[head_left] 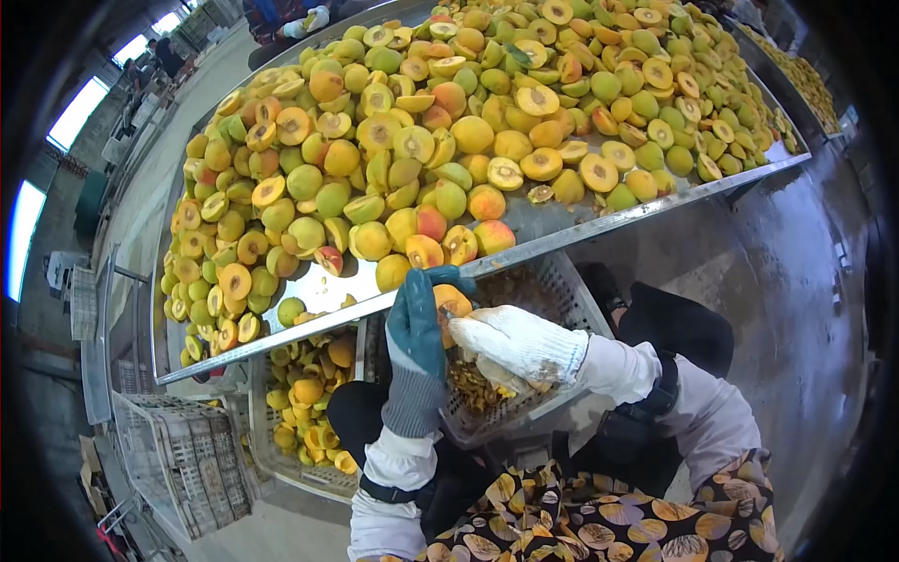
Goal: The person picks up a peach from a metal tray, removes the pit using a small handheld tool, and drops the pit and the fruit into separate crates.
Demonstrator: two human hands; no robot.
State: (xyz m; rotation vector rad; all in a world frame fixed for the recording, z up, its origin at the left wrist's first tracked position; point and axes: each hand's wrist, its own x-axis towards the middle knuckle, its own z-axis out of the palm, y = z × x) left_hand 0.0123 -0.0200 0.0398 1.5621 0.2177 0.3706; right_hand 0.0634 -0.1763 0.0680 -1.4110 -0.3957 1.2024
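My left hand (419,314), in a dark green-coated glove with a grey cuff, is closed around an orange-yellow peach half (453,302) just off the front edge of the metal table. Against the fruit presses my right hand (515,345), in a white knit glove with its fingers curled together; I cannot tell what is pinched in them. Below both hands stands a plastic crate (573,290) with brown pits and scraps (479,386) in it. Many halved peaches (379,131) lie heaped on the metal table (599,223) ahead, several showing their cut faces.
A crate of yellow peach pieces (307,389) stands left under the table edge. Farther left are stacked worn crates (183,459). Another person's gloved hand (309,22) is at the table's far left. A second fruit-laden table (805,84) stands at the far right.
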